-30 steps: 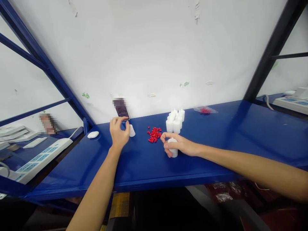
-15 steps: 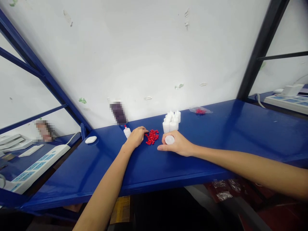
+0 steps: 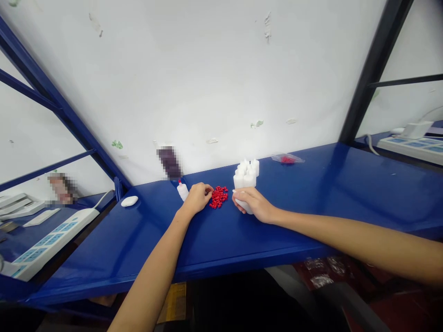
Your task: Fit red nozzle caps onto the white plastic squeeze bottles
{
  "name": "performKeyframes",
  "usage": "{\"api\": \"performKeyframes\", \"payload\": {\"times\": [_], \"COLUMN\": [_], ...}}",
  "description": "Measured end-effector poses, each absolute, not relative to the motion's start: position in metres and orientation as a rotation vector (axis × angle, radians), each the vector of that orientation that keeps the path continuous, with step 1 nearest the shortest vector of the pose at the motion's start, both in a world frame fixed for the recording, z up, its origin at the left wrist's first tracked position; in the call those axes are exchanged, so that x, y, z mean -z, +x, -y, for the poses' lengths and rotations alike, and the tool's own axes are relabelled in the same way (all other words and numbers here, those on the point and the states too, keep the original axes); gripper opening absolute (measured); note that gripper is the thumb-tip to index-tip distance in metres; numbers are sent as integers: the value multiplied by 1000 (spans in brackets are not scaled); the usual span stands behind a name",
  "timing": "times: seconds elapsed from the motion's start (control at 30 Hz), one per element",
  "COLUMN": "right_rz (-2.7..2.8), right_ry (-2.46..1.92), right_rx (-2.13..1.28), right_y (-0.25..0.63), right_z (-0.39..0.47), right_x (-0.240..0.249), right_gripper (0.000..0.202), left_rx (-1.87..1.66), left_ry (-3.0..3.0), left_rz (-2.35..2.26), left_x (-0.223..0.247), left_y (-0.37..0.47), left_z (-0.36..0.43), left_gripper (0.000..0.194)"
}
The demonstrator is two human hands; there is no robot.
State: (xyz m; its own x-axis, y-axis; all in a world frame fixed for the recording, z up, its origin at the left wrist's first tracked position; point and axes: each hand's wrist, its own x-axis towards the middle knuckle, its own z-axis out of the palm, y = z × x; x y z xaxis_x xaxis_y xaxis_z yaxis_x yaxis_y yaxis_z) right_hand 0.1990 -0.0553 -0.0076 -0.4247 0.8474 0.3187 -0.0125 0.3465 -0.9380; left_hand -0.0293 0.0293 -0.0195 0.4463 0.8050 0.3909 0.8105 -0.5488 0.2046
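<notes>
My right hand (image 3: 254, 203) is wrapped round a white bottle (image 3: 245, 203), whose narrow tip points up and to the left. Just behind it stands a group of several white bottles (image 3: 246, 174). My left hand (image 3: 199, 197) has its fingers pinched together at the left edge of a pile of small red caps (image 3: 218, 197); whatever is between the fingertips is too small to make out. Beyond my left hand, a white bottle with a red cap (image 3: 182, 190) lies partly hidden by that hand.
On the blue table (image 3: 304, 184), a clear bag with red pieces (image 3: 287, 159) lies at the back right. A white rounded object (image 3: 129, 201) rests at the left. A power strip (image 3: 51, 244) is beyond the left edge, and a wall stands behind.
My right hand has turned the bottle from showing its round base to lying with its tip toward the upper left. My left fingers have drawn together beside the red pile.
</notes>
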Motion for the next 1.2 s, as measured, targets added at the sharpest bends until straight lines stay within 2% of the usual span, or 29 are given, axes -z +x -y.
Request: {"api": "performKeyframes", "payload": {"times": [0.17, 0.3, 0.37, 0.5, 0.63, 0.9, 1.07, 1.2], "right_rz": [1687, 1626, 1606, 1601, 1601, 1495, 1573, 1618], "right_ry": [-843, -841, -791, -692, -624, -670, -711, -658], "right_rx": [-1231, -1320, -1373, -1384, -1405, -1422, -1345, -1353], "right_y": [199, 199, 199, 198, 199, 195, 197, 199], "right_z": [53, 51, 50, 48, 48, 46, 47, 48], "right_x": [7, 7, 7, 7, 9, 12, 9, 11], "right_gripper": [28, 23, 25, 24, 29, 51, 49, 40], "left_rx": [855, 1061, 1241, 1827, 2088, 2228, 2168, 2019], "left_ry": [-2669, -2590, -2607, -2808, -2865, -3018, -3189, -3087], "left_rz": [1524, 1511, 1447, 1298, 1303, 1334, 1305, 1266], "left_x": [19, 10, 2, -12, -10, 2, 4, 0], "left_y": [-30, -21, -9, 20, 38, 43, 44, 45], "left_z": [-27, -15, -3, 25, 41, 45, 48, 50], "left_gripper": [16, 22, 24, 24, 23, 25, 28, 23]}}
